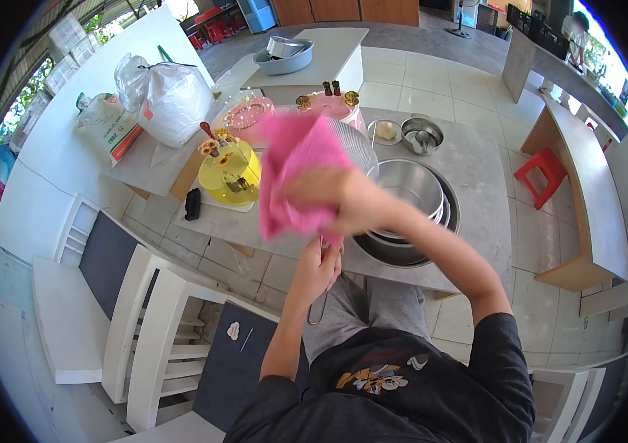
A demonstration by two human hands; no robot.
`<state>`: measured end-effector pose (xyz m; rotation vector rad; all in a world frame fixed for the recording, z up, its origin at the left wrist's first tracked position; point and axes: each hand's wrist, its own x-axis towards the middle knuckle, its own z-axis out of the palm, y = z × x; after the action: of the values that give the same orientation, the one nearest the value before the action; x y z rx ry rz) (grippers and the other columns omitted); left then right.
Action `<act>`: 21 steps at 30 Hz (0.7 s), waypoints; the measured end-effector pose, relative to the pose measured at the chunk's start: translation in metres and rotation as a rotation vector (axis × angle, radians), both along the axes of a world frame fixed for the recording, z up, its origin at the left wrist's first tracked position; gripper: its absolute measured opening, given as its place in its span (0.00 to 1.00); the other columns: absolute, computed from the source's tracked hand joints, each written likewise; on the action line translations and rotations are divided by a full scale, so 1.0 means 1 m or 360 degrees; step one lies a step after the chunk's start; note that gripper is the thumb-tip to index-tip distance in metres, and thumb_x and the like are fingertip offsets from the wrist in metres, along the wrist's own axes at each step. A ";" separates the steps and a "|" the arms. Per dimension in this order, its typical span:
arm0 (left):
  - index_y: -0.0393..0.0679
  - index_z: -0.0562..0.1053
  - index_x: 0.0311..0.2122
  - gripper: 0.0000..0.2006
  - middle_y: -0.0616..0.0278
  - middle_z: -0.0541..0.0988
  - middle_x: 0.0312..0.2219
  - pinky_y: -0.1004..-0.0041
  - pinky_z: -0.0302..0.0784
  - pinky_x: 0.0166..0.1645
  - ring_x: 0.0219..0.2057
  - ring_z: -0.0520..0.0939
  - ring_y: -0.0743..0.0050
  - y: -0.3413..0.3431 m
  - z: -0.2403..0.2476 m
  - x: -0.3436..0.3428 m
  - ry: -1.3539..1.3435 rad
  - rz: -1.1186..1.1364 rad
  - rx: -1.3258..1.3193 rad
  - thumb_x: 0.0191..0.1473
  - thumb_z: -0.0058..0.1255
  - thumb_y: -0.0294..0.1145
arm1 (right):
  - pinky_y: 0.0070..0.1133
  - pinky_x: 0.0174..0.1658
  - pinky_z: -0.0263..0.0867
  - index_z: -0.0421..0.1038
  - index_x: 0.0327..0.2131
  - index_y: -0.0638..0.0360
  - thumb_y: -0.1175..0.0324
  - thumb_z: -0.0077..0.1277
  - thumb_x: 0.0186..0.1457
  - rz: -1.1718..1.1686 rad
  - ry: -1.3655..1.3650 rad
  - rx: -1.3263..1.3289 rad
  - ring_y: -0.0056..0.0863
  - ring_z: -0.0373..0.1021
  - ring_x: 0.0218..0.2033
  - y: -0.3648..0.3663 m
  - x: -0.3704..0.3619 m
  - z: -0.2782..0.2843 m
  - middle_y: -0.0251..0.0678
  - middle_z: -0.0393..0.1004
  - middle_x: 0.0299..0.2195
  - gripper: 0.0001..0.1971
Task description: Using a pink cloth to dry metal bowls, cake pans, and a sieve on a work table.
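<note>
Pink rumpled cloth, sieve — round, meshed

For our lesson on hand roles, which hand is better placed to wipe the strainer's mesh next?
Probably the right hand: it holds the pink cloth, overlapping the mesh in view, while the left hand grips the handle.

daylight falls on pale floor tiles; a red stool stands at right, white chairs at lower left.
</note>
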<state>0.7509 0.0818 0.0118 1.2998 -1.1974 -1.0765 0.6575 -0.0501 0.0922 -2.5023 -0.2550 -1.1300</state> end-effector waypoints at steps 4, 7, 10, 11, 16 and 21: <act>0.41 0.61 0.27 0.10 0.69 0.60 0.06 0.82 0.50 0.10 0.06 0.58 0.87 -0.006 0.005 -0.003 -0.0052 0.0030 0.0040 0.58 0.36 0.34 | 0.25 0.43 0.65 0.73 0.33 0.55 0.70 0.52 0.30 -0.0274 0.0292 -0.0400 0.32 0.69 0.39 -0.007 0.007 -0.006 0.38 0.72 0.37 0.19; 0.41 0.61 0.27 0.10 0.69 0.59 0.06 0.83 0.50 0.09 0.05 0.57 0.87 -0.005 0.015 -0.016 -0.0054 0.0041 -0.0008 0.58 0.37 0.34 | 0.25 0.43 0.65 0.73 0.34 0.52 0.68 0.53 0.29 -0.0701 0.0395 0.0057 0.32 0.69 0.39 -0.048 0.008 0.037 0.37 0.72 0.37 0.19; 0.40 0.62 0.27 0.10 0.70 0.59 0.06 0.83 0.50 0.09 0.05 0.56 0.87 -0.005 0.008 -0.017 -0.0068 0.0068 -0.0069 0.58 0.37 0.34 | 0.26 0.44 0.65 0.73 0.35 0.51 0.69 0.52 0.30 -0.0697 0.0044 0.0197 0.32 0.69 0.40 -0.051 0.011 0.041 0.37 0.72 0.36 0.20; 0.40 0.62 0.27 0.10 0.70 0.59 0.06 0.83 0.49 0.09 0.05 0.56 0.87 -0.005 0.006 -0.015 -0.0039 0.0090 -0.0079 0.58 0.37 0.34 | 0.27 0.44 0.64 0.73 0.35 0.52 0.69 0.52 0.30 -0.0549 -0.0110 -0.0039 0.32 0.68 0.40 -0.045 0.012 0.038 0.37 0.72 0.35 0.20; 0.40 0.61 0.27 0.10 0.70 0.59 0.06 0.83 0.48 0.08 0.04 0.55 0.87 -0.010 0.007 0.000 0.0130 0.0101 -0.0166 0.58 0.37 0.33 | 0.28 0.46 0.63 0.71 0.31 0.54 0.67 0.52 0.31 -0.0349 0.0013 -0.0864 0.32 0.67 0.42 0.012 0.032 0.000 0.32 0.71 0.36 0.16; 0.39 0.63 0.28 0.09 0.70 0.60 0.06 0.83 0.48 0.09 0.05 0.56 0.88 0.001 0.011 -0.013 0.0065 0.0095 -0.0173 0.58 0.36 0.31 | 0.24 0.41 0.65 0.72 0.37 0.54 0.60 0.52 0.38 -0.0800 0.0485 0.0528 0.33 0.70 0.35 -0.046 0.011 0.075 0.37 0.73 0.33 0.19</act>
<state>0.7376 0.0825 0.0227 1.2168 -1.1636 -0.9776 0.6689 -0.0963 0.1676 -2.4417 0.6238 -0.8438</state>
